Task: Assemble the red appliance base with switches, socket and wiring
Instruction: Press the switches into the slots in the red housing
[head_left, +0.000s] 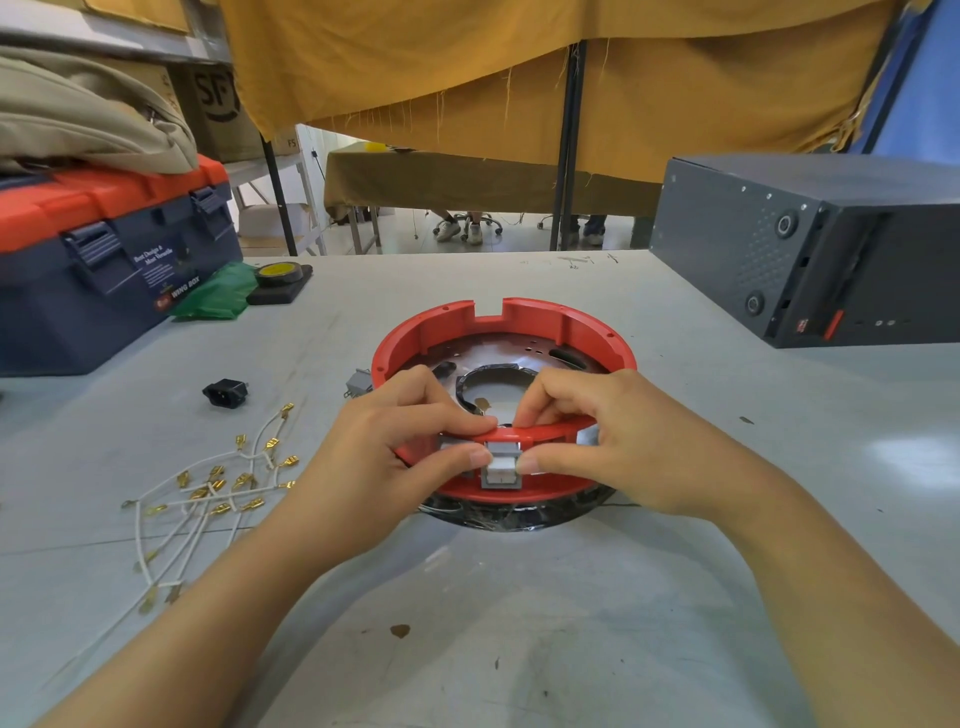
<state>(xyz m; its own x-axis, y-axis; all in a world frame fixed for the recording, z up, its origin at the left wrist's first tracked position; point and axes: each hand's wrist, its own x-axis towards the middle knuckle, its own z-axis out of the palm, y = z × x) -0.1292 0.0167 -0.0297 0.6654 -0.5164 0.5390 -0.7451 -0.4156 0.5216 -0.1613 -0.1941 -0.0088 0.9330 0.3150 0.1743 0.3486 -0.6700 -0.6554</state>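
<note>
Both hands, left (400, 441) and right (587, 436), pinch a grey switch (502, 464) into the near rim of the red base (524, 312) at mid-surface. The plastic looks light and stiff; grip the switch's sides. Wires (208, 499) and socket (226, 393) wait left.

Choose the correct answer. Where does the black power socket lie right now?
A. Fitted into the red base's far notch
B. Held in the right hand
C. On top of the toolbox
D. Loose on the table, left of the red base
D: the black power socket lies loose on the table, left of the red base, above the white wires.
</note>
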